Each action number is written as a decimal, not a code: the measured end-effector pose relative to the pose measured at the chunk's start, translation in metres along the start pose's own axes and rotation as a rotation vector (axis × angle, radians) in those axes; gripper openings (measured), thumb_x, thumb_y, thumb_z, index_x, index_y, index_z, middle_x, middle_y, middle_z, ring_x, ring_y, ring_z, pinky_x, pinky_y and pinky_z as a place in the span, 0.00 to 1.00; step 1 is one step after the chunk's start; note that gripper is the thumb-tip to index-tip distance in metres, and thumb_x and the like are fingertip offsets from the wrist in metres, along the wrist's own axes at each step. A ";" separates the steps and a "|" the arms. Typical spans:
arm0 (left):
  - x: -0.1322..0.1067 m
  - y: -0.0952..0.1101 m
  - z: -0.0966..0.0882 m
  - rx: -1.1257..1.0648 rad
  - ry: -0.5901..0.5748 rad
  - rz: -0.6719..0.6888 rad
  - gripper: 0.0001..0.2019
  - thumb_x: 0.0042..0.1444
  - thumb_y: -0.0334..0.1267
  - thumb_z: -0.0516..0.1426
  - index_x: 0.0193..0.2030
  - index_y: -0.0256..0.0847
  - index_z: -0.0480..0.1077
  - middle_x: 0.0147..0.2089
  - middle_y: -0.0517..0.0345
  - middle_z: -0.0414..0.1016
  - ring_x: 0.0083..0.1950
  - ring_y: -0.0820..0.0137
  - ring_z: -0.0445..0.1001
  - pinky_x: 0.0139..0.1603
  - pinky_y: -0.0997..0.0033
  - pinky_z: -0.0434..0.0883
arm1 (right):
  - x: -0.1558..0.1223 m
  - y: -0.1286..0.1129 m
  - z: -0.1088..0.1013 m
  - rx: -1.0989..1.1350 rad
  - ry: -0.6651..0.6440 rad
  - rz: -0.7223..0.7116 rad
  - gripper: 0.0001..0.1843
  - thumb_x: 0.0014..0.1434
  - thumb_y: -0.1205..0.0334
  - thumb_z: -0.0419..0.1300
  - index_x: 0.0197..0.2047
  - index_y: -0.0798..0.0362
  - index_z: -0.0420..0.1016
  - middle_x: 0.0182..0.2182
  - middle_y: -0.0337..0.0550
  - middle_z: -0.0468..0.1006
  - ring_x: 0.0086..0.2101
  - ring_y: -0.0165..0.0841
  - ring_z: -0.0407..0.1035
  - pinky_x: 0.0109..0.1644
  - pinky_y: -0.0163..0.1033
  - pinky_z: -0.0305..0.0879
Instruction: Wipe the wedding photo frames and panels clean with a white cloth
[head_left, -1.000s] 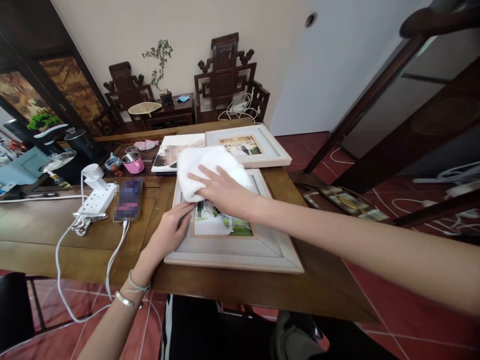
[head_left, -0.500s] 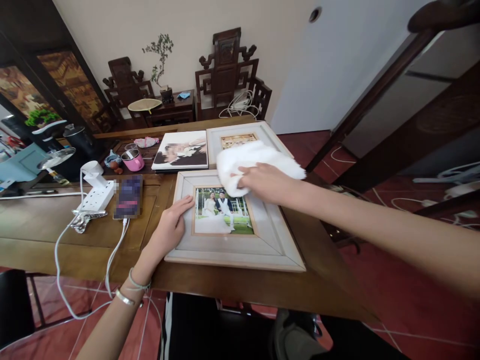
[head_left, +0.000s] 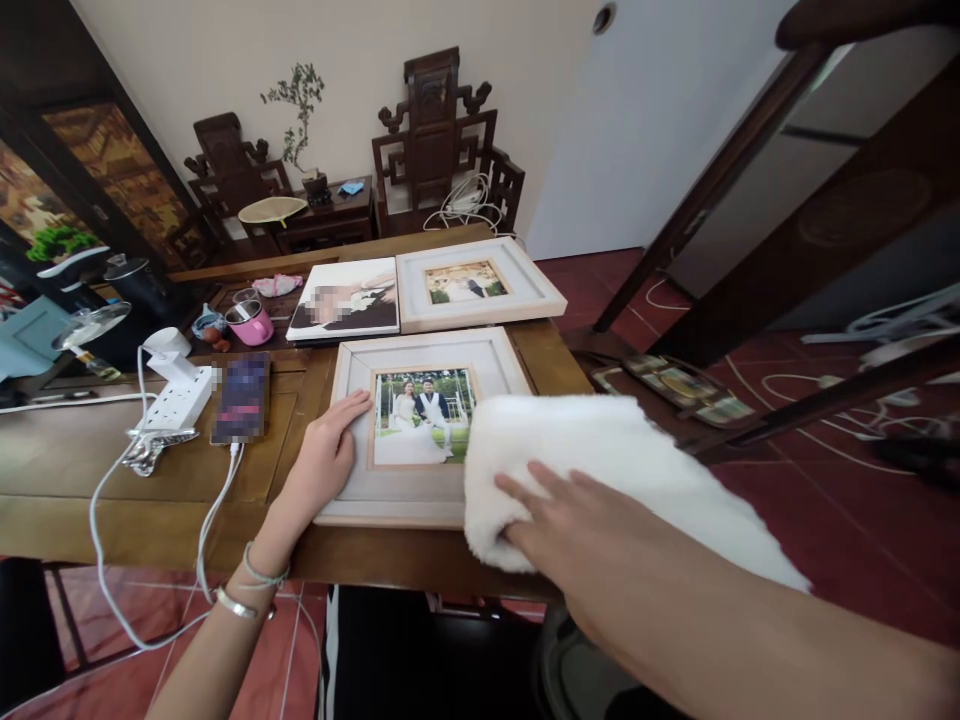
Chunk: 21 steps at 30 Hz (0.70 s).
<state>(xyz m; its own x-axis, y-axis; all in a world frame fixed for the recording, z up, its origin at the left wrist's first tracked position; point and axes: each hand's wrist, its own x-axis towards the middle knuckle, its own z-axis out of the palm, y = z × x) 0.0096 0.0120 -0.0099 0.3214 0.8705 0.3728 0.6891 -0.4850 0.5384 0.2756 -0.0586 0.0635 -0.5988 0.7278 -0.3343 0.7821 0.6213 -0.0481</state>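
Note:
A pale framed photo [head_left: 420,352] lies flat near the front edge of the wooden table [head_left: 90,450]. My left hand [head_left: 328,457] rests flat on the frame's left rim, fingers stretched out. My right hand [head_left: 577,510] presses a fluffy white cloth [head_left: 600,450] onto the frame's near right corner, fingers spread on top of it. The cloth hides that corner and hangs past the table's edge.
Behind lie a second pale framed photo [head_left: 476,285] and an unframed print [head_left: 345,300]. To the left are a phone [head_left: 241,398], a white power strip [head_left: 180,395] with cables, and a pink cup [head_left: 250,322]. Carved chairs [head_left: 435,140] stand by the far wall.
My right hand has swept the cloth from the frame's far edge down to its near right corner. My left hand has stayed on the left rim.

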 end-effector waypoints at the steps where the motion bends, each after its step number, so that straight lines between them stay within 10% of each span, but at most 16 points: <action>1: 0.000 0.000 0.000 0.002 -0.006 -0.002 0.27 0.52 0.21 0.46 0.56 0.37 0.72 0.62 0.48 0.71 0.66 0.63 0.67 0.69 0.52 0.62 | -0.003 -0.003 -0.001 0.040 0.001 -0.040 0.14 0.46 0.72 0.61 0.36 0.50 0.82 0.53 0.56 0.75 0.50 0.54 0.69 0.43 0.51 0.68; 15: 0.000 0.001 -0.004 0.005 -0.028 0.023 0.26 0.56 0.21 0.44 0.58 0.36 0.70 0.62 0.46 0.71 0.66 0.64 0.66 0.69 0.53 0.61 | 0.104 0.084 -0.005 -0.246 0.323 -0.024 0.29 0.51 0.80 0.54 0.57 0.59 0.74 0.67 0.58 0.57 0.65 0.59 0.48 0.61 0.70 0.50; 21: 0.000 -0.001 -0.001 -0.002 -0.014 0.018 0.27 0.55 0.21 0.45 0.59 0.38 0.70 0.62 0.48 0.71 0.66 0.64 0.67 0.69 0.53 0.62 | 0.069 0.034 -0.015 -0.157 0.145 0.084 0.25 0.50 0.78 0.59 0.51 0.55 0.79 0.64 0.60 0.62 0.62 0.62 0.53 0.58 0.68 0.55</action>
<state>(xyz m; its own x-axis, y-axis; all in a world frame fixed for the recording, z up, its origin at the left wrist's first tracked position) 0.0084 0.0125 -0.0096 0.3426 0.8626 0.3722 0.6819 -0.5008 0.5331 0.2586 0.0173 0.0534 -0.5604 0.8058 -0.1914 0.8003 0.5864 0.1250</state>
